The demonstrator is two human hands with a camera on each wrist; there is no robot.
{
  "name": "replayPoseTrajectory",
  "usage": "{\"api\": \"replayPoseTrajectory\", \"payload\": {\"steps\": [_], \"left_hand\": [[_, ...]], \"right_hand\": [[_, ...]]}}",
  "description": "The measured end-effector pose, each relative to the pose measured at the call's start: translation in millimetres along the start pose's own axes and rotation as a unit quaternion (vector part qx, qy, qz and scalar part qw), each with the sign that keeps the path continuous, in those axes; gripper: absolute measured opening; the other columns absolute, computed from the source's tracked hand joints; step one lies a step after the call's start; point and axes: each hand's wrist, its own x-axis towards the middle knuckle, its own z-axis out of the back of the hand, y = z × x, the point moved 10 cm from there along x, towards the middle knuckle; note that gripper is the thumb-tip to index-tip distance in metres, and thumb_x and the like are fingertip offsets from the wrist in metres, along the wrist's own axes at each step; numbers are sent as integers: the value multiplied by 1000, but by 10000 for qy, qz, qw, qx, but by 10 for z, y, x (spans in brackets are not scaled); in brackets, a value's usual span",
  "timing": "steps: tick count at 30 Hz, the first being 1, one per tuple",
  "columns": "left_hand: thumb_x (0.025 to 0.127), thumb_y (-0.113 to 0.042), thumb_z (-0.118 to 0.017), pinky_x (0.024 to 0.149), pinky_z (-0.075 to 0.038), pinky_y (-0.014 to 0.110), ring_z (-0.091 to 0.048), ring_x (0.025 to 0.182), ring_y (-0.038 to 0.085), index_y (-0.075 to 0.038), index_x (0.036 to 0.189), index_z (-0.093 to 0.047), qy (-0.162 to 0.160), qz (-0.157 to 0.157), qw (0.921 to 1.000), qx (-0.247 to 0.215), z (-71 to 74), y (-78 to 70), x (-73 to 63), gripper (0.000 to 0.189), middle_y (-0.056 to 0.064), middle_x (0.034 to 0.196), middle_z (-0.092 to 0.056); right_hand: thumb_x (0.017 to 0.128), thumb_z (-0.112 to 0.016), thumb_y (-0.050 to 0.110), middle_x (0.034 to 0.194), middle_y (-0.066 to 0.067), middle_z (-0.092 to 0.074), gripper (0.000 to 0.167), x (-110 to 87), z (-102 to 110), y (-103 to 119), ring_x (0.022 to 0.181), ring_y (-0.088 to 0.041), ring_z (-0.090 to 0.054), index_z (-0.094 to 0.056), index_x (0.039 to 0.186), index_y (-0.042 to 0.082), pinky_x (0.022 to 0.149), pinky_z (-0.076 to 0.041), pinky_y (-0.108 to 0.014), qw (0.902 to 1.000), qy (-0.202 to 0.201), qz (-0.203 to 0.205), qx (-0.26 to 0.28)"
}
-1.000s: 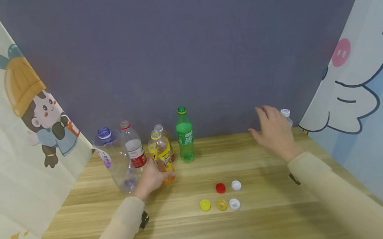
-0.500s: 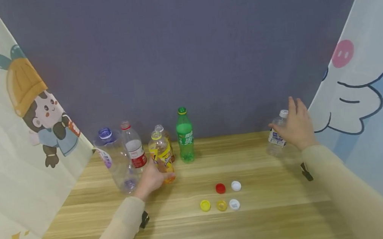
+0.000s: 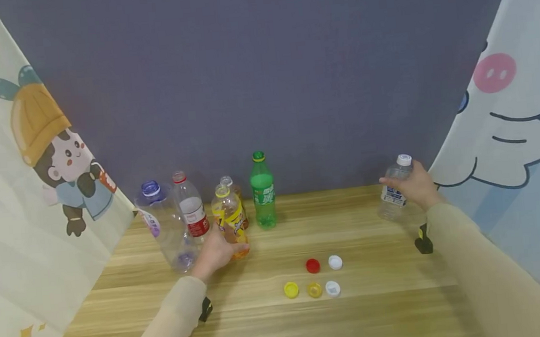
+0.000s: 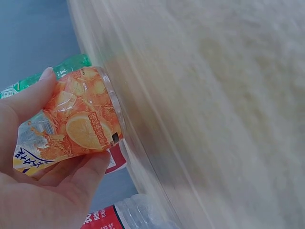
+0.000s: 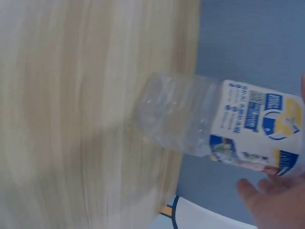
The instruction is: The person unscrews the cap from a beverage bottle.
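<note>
My left hand (image 3: pixel 217 252) grips an uncapped bottle with an orange-picture label (image 4: pixel 88 114), its thumb on one side and fingers on the other; the bottle stands upright on the table. At the right rear, my right hand (image 3: pixel 416 185) is around a clear plastic bottle (image 5: pixel 181 114) with a white cap (image 3: pixel 404 160) and a white-and-blue label, thumb in front. Part of that hand is cut off in the right wrist view. Beside the left hand stand a clear bottle with a red-and-white label (image 3: pixel 194 218) and a large clear bottle with a purple neck (image 3: pixel 167 231).
A green bottle (image 3: pixel 264 196) and a small amber bottle (image 3: pixel 238 192) stand near the back panel (image 3: pixel 262 83). Loose caps lie mid-table: a red cap (image 3: pixel 313 265), a yellow cap (image 3: pixel 291 289), an amber cap (image 3: pixel 315 290) and white caps (image 3: pixel 335 262). Printed curtains flank both sides.
My right hand has swung right past the white-capped bottle, then come down and closed around it. The left hand keeps its hold on the orange-labelled bottle.
</note>
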Motion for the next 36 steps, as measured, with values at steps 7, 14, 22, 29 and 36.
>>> {"api": "replayPoseTrajectory", "payload": {"steps": [7, 14, 22, 29, 36], "left_hand": [[76, -22, -91, 110, -37, 59, -49, 133, 45, -3, 145, -36, -88, -53, 9999, -136, 9, -12, -43, 90, 25, 140, -53], [74, -24, -91, 107, -39, 60, -52, 129, 45, -1, 143, -38, -212, -89, 9997, -105, 46, -33, -95, 89, 25, 136, -55], [74, -27, -91, 110, -36, 61, -45, 134, 48, 3, 147, -31, -294, 25, 9996, 31, 65, -62, -106, 99, 29, 142, -48], [74, -28, -92, 110, -36, 61, -45, 135, 48, 3, 149, -29, -347, 186, 9992, -87, 60, -22, -94, 103, 30, 141, -50], [74, -31, -91, 111, -35, 61, -42, 137, 49, 3, 151, -25, -331, 226, 9991, -152, 76, -35, -125, 107, 32, 144, -48]], "right_hand": [[91, -69, 56, 137, -46, -36, 110, 1, -38, 4, 123, -60, -43, -15, 150, -20, 101, -37, -72, 9986, -66, 263, -459], [88, -67, 64, 125, -44, -50, 108, -18, 17, 30, 110, -58, -57, -28, 143, -20, 93, -46, -68, 9968, -123, 274, -742], [92, -65, 59, 131, -43, -45, 105, -53, 26, 183, 116, -59, -53, -20, 148, -19, 97, -43, -69, 9978, 46, 500, -441], [91, -62, 66, 134, -43, -44, 113, -118, -17, 288, 119, -59, -51, -15, 150, -18, 99, -41, -70, 9973, 229, 442, -547], [88, -64, 68, 135, -40, -47, 112, -215, -83, 457, 122, -57, -51, -18, 152, -12, 101, -39, -70, 9980, 296, 438, -344]]}}
